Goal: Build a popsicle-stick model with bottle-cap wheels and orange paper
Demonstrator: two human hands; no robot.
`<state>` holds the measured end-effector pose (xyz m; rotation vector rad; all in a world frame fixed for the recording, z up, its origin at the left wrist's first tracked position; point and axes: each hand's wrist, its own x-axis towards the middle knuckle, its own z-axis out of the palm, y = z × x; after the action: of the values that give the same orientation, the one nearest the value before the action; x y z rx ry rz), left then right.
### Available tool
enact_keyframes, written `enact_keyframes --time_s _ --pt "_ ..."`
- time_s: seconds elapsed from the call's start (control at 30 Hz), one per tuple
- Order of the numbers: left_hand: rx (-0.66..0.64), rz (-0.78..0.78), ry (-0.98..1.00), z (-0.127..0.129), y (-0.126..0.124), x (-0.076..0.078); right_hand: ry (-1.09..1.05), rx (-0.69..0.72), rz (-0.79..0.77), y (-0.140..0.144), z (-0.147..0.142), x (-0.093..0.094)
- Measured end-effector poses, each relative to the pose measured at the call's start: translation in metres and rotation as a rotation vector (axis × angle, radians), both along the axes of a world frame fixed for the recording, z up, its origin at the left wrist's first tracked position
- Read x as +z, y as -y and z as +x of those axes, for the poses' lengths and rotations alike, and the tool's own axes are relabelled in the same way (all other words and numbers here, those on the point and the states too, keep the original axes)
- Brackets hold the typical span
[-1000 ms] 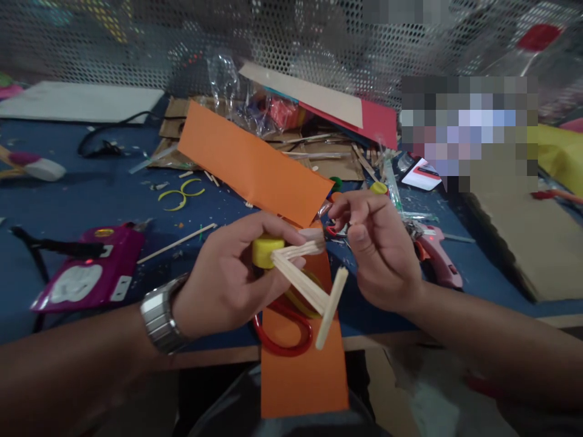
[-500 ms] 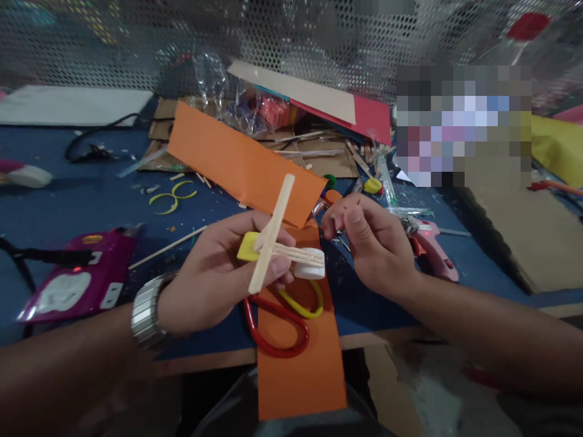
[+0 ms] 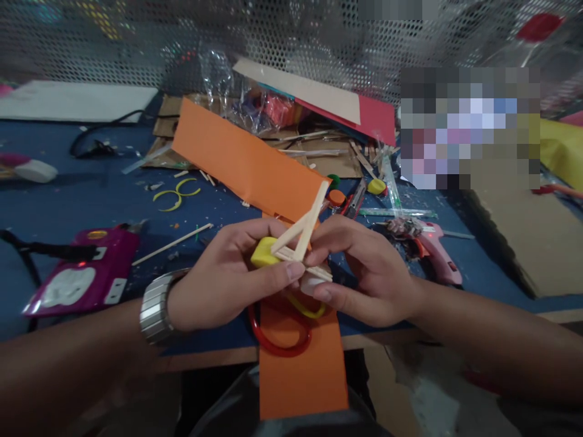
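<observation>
Both hands hold one small model made of wooden sticks glued to a yellow bottle cap and a white cap. My left hand, with a metal watch on its wrist, grips the yellow-cap end. My right hand pinches the white-cap end from the right. One stick points up and to the right. Under the hands lie scissors with a red and a yellow handle on an orange paper strip.
A pink glue gun lies right of my hands. A magenta device sits at the left. A long orange sheet, cardboard scraps, loose sticks, caps and plastic wrap crowd the blue table. A perforated metal screen stands behind.
My left hand turned the stick model, so the loose stick swung from pointing down to pointing up and right. My right hand, apart before, closed onto the white-cap end.
</observation>
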<state>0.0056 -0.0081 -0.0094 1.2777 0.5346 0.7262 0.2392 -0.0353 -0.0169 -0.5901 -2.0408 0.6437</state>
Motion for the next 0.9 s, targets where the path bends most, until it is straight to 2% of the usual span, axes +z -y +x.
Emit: enact_keyframes --time_s 0.3,0.53,0.73,0.9 --pt "-0.049 0.074 -0.092 0.0012 -0.0008 0.0009 -0.006 0.012 -0.073 0.0014 -0.0034 -0.0055" --pt "-0.053 -0.008 -0.117 -0.0019 -0.0004 0.0022 -0.012 0.031 -0.124 0.0033 -0.0027 -0.0038" --pt "-0.065 -0.013 -0.134 -0.0006 0.0016 -0.0001 0.02 0.046 -0.158 0.0007 -0.0051 -0.002" --pt "-0.052 -0.021 -0.148 -0.0004 0.0003 -0.0007 0.027 0.048 -0.115 0.0002 -0.0059 -0.004"
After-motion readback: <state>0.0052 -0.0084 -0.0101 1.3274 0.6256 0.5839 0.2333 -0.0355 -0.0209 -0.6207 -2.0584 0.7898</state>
